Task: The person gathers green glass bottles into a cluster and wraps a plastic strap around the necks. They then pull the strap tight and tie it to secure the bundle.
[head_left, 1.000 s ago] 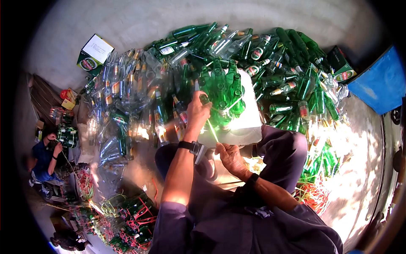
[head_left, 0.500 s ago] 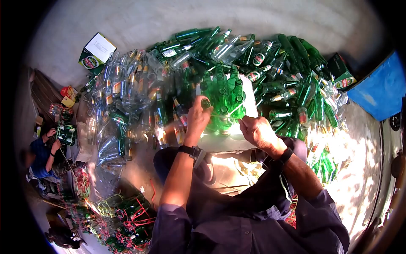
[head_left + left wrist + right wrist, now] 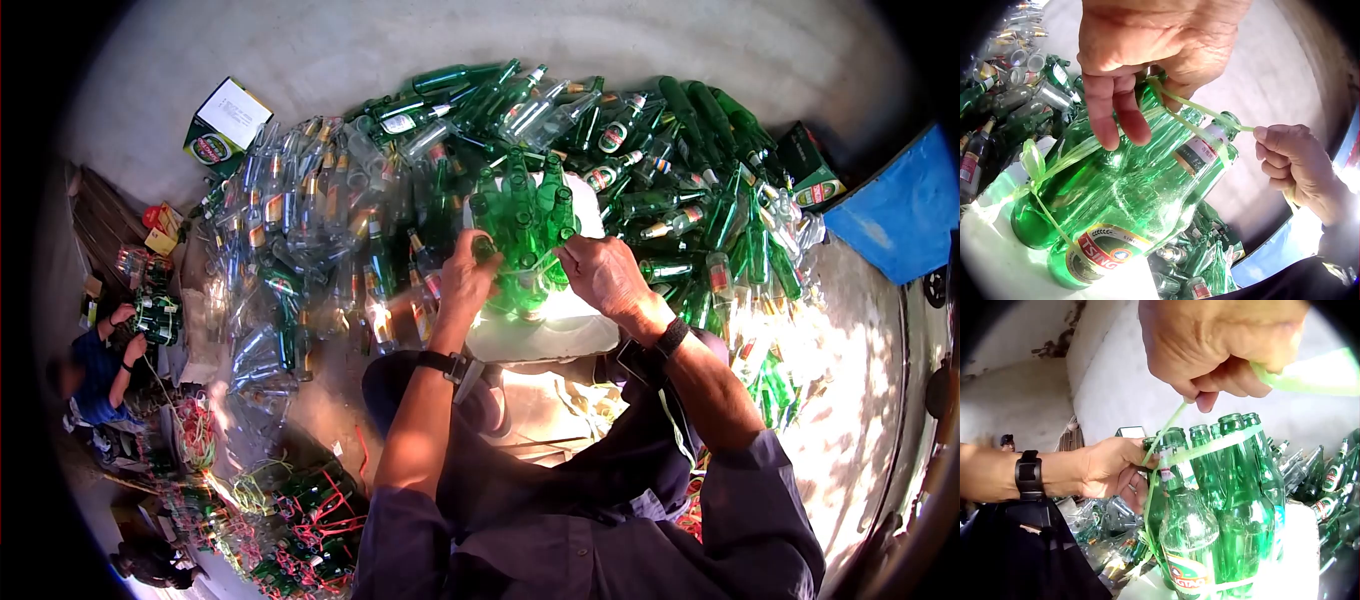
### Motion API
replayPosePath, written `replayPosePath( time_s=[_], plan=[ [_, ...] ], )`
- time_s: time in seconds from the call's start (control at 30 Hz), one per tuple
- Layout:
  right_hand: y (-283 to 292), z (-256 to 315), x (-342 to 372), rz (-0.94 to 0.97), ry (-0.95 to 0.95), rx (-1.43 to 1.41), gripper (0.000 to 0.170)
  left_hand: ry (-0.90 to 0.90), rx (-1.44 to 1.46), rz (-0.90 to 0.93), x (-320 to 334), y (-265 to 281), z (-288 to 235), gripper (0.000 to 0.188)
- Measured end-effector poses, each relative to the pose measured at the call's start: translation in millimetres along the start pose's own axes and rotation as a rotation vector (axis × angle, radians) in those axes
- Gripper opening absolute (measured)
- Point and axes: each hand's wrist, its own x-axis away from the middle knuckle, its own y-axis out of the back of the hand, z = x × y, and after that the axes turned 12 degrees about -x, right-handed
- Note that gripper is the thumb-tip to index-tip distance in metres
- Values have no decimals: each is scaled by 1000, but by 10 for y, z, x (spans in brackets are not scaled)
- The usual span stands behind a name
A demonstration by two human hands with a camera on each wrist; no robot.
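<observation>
Right hand (image 3: 1222, 347), curled closed, pinches green strap (image 3: 1210, 447).

Seen from the head, the right hand (image 3: 605, 275) has swung from about six o'clock of the standing green bottles (image 3: 520, 205) up to about four, just beside their necks. The strap (image 3: 1171, 425) it grips no longer slants down toward six. The right forearm (image 3: 712, 392) now crosses the knee (image 3: 714, 347), and its sleeve (image 3: 760, 490) hides most of the red strands (image 3: 690, 512).
</observation>
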Motion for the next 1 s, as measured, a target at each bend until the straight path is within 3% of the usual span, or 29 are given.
replayPosePath(
  time_s=[0.23,0.3,0.53,0.6,1.0],
  plan=[
    [-43,90,-98,-62,73,-34,31,-11,40,11,23,9,-13,19],
    [-97,-36,15,-113,-114,-205,33,45,18,17,7,4,-34,20],
    [-336,-174,187,-117,-387,-414,27,-65,-11,-10,23,-6,-6,23],
    [-424,-300,220,-95,-311,-395,28,-47,-52,-10,25,0,-14,23],
    [-461,-375,195,-86,-644,-383,38,-75,-97,35,45,-7,118,29]
  ],
)
